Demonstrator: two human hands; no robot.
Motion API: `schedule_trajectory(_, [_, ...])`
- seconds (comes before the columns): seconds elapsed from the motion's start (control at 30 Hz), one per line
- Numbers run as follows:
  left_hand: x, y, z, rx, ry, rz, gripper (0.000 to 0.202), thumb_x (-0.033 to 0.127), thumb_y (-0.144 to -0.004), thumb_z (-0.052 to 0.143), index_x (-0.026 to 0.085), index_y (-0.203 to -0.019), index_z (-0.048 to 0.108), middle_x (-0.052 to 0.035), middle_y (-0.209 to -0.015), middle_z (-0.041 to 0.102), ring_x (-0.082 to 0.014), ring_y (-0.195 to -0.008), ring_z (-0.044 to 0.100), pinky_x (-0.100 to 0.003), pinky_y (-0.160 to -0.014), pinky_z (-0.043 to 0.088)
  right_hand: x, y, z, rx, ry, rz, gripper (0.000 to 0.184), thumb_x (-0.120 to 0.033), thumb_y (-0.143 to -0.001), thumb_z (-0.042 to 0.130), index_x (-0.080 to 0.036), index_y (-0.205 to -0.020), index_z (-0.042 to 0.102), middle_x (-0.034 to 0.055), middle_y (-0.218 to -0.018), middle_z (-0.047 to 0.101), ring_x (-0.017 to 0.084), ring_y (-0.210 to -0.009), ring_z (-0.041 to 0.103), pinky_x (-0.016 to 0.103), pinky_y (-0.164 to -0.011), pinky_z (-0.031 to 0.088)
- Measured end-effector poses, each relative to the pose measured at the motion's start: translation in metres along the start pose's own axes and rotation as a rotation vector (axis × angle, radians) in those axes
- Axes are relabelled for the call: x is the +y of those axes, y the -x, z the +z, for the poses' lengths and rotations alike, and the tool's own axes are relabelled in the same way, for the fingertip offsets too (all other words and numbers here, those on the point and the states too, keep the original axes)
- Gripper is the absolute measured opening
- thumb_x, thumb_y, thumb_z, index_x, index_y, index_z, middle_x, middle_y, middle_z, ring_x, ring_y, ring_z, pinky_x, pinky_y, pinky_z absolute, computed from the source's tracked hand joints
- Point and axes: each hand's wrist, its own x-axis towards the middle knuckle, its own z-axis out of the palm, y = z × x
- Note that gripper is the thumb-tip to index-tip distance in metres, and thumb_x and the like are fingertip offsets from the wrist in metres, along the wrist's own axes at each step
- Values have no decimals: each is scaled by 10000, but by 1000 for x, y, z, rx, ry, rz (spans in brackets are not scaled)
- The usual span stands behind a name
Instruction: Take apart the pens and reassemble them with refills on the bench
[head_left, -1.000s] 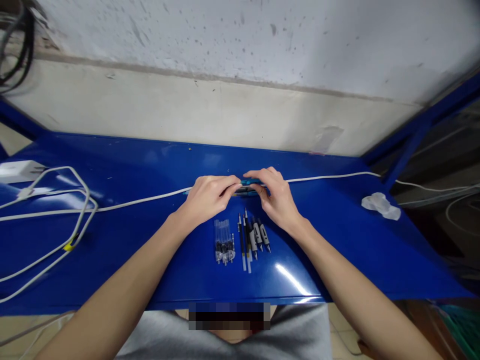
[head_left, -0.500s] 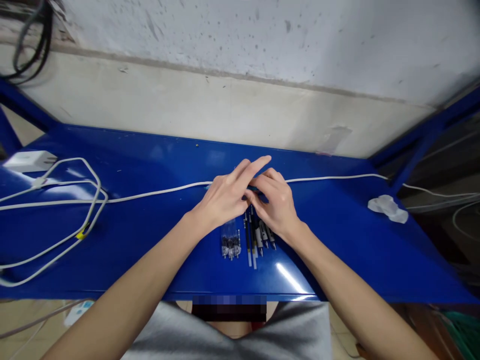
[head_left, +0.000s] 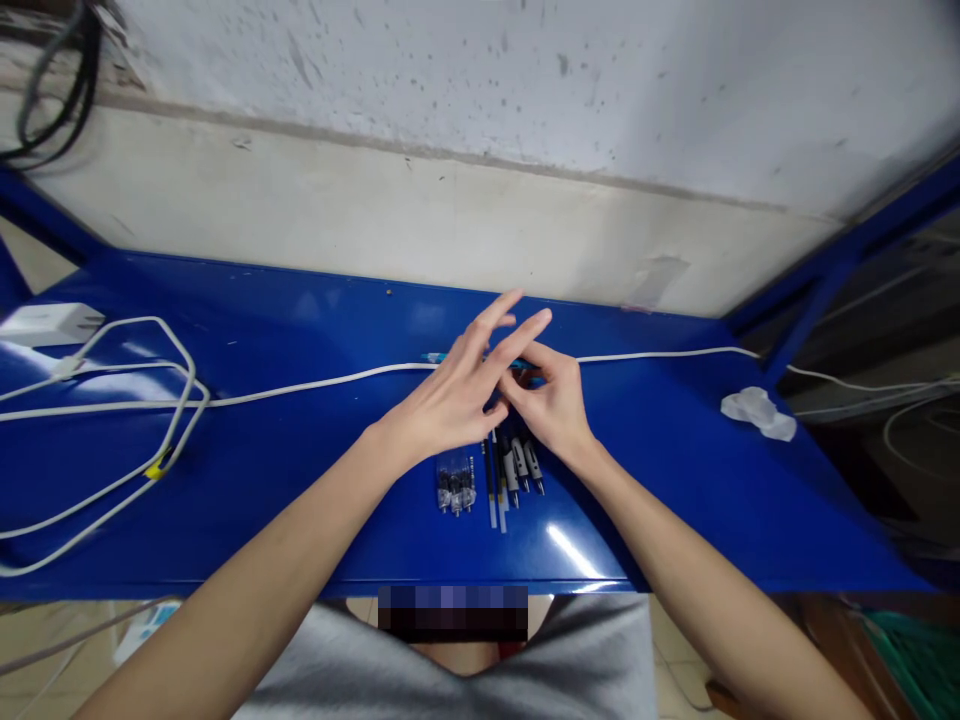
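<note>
My left hand (head_left: 457, 395) is over the middle of the blue table, its fingers stretched out and spread. Close beside it, my right hand (head_left: 553, 395) has thumb and fingertips pinched together; what they hold is hidden. A light-blue pen-like thing (head_left: 433, 357) shows past my left hand, and a bit of the same blue appears between the hands. Below them lie thin black pen refills (head_left: 493, 485) with clear ends. To their right are several grey-and-black pen barrels (head_left: 521, 465), and to their left several clear parts with dark springs or grips (head_left: 456, 490).
A white cable (head_left: 322, 386) runs across the blue table (head_left: 300, 500) behind the hands. At the left are a cable loop (head_left: 187, 400) and a white charger (head_left: 52, 324). Crumpled white plastic (head_left: 757, 412) lies at the right. The wall (head_left: 375, 210) closes off the back.
My left hand's fingers have spread wider apart. The light-blue thing now shows more clearly between and beside the hands. My right hand stays pinched, and the view has shifted slightly.
</note>
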Motion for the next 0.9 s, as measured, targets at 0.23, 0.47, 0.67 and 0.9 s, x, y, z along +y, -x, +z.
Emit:
schedule_trajectory(0.23, [-31, 4, -7, -7, -178, -91, 239, 281, -1065, 470, 170, -1094, 680, -94, -1005, 747, -244, -991, 670, -427, -924, 494, 10, -11, -15, -19, -82, 77, 234, -377, -915, 702, -206, -1072, 682, 53, -1011, 699, 176, -878, 645, 259, -634, 490])
schedule_trajectory(0.47, [-23, 7, -1, 52, -34, -73, 145, 213, -1043, 504, 172, -1036, 643, -57, -955, 711, -178, -863, 659, -298, -774, 481, 9, -11, -22, -54, -78, 130, 345, -475, -929, 692, -171, -767, 673, -1, -717, 614, 125, -631, 514, 266, -599, 401])
schedule_trajectory(0.67, [-24, 9, -4, -11, -18, -179, 136, 305, -1040, 556, 198, -1055, 639, -9, -955, 710, -137, -777, 659, -255, -679, 443, 2, -9, -21, -84, -55, 221, 386, -545, -999, 555, -187, -904, 666, -29, -659, 564, 108, -545, 469, 256, -537, 348])
schedule_trajectory(0.9, [-19, 8, -6, -24, -70, -135, 254, 339, -1069, 495, 192, -993, 687, -23, -899, 694, -135, -752, 646, -257, -654, 428, 9, -10, -21, -185, -146, 258, 441, -530, -946, 632, -172, -689, 643, -31, -550, 532, 108, -500, 452, 259, -528, 347])
